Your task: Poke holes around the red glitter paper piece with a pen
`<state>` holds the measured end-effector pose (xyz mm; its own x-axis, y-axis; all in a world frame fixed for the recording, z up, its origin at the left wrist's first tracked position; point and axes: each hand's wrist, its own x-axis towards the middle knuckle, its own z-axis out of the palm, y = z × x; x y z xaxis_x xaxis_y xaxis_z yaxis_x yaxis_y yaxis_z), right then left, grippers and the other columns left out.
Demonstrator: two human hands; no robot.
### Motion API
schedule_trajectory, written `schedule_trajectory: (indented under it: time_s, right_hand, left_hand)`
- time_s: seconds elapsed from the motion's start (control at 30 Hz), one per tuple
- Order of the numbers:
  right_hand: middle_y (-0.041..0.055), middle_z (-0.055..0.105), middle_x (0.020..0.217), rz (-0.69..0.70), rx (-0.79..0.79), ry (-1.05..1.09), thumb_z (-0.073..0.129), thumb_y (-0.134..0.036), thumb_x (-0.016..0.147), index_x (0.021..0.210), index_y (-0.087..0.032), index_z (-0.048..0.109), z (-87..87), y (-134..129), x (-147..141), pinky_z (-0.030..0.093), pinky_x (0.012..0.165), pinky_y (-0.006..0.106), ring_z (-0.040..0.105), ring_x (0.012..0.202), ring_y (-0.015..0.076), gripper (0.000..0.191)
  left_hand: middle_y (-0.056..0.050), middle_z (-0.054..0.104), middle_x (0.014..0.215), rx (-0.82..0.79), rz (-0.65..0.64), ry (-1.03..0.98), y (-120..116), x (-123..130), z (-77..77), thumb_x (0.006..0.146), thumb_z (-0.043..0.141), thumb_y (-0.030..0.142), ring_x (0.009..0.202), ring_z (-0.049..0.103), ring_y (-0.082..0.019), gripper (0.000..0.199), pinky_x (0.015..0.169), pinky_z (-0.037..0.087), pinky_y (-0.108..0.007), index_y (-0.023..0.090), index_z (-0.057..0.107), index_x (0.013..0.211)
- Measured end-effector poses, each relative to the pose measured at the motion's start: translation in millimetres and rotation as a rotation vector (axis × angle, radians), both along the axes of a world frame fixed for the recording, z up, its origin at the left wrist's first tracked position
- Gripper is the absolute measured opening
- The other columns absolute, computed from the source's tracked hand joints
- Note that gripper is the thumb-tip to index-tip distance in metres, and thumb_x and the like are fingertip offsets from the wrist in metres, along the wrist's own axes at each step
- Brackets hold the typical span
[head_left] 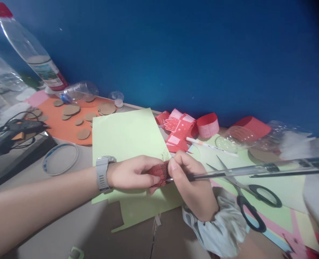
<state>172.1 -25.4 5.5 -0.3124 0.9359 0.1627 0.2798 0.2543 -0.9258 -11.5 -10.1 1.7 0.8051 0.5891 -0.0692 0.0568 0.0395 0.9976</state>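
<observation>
My left hand (132, 174), with a grey watch (102, 174) at the wrist, is closed around a small red-and-black woven-patterned piece (159, 172). My right hand (193, 183) pinches a clear pen with a black cap end (245, 170), whose tip meets the patterned piece; a scrunchie-like pale cloth (218, 226) circles that wrist. Both hands are over light green paper sheets (124, 133), and fingers cover part of the patterned piece. Black-handled scissors (241, 190) lie just right of my right hand, partly behind the pen.
An orange sheet (51, 115) bears several cardboard discs (71, 109). A tall bottle (27, 46) and a clear plastic bottle (81, 91) are at the left back. A tape roll (60, 159) lies at left. Red paper pieces (182, 131) and a white marker (208, 145) lie by the blue wall (188, 54).
</observation>
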Motion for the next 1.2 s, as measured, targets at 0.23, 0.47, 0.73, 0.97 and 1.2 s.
schedule_trajectory:
  time_s: [0.23,0.47,0.73,0.97,1.2]
  right_hand:
    - [-0.0058,0.036,0.056,-0.001,0.008,-0.028,0.043,-0.010,0.084,0.063,-0.020,0.037,-0.6,-0.3,0.3,0.031,0.049,0.022,0.036,0.051,0.0087,0.023]
    - [-0.0052,0.037,0.057,-0.003,-0.003,-0.022,0.044,-0.013,0.085,0.064,-0.020,0.038,-2.1,-0.9,1.8,0.031,0.049,0.023,0.036,0.052,0.0094,0.024]
    - [-0.0045,0.033,0.056,-0.103,-0.013,0.084,0.040,-0.021,0.090,0.061,-0.021,0.037,0.1,-3.6,-1.0,0.029,0.048,0.024,0.033,0.051,0.0101,0.029]
    - [-0.0054,0.031,0.055,-0.076,-0.045,0.026,0.042,-0.019,0.088,0.060,-0.021,0.037,0.2,-2.8,-2.2,0.028,0.047,0.024,0.031,0.050,0.0095,0.028]
    - [-0.0054,0.035,0.057,-0.067,-0.050,0.061,0.041,-0.014,0.087,0.063,-0.021,0.037,-2.0,-0.9,-2.0,0.029,0.047,0.023,0.034,0.051,0.0093,0.025]
  left_hand:
    - [-0.002,0.058,0.067,-0.023,0.009,-0.001,-0.6,1.0,0.6,0.087,0.048,0.018,0.060,0.054,-0.013,0.010,0.061,0.047,-0.024,0.015,0.048,0.078]
    - [-0.002,0.058,0.067,-0.013,0.011,-0.005,0.0,0.7,-0.5,0.087,0.047,0.017,0.062,0.055,-0.013,0.009,0.063,0.046,-0.024,0.014,0.049,0.078]
    - [-0.002,0.056,0.069,0.009,-0.012,-0.022,-0.6,1.1,-0.2,0.089,0.047,0.020,0.063,0.053,-0.013,0.010,0.063,0.045,-0.024,0.014,0.049,0.081]
    - [-0.001,0.056,0.070,0.046,-0.010,0.013,-0.5,1.4,1.2,0.087,0.048,0.017,0.062,0.053,-0.012,0.007,0.062,0.048,-0.022,0.015,0.048,0.080]
    - [-0.002,0.056,0.071,0.058,-0.028,0.014,0.3,0.6,1.0,0.088,0.047,0.017,0.062,0.052,-0.012,0.008,0.062,0.046,-0.022,0.014,0.049,0.081]
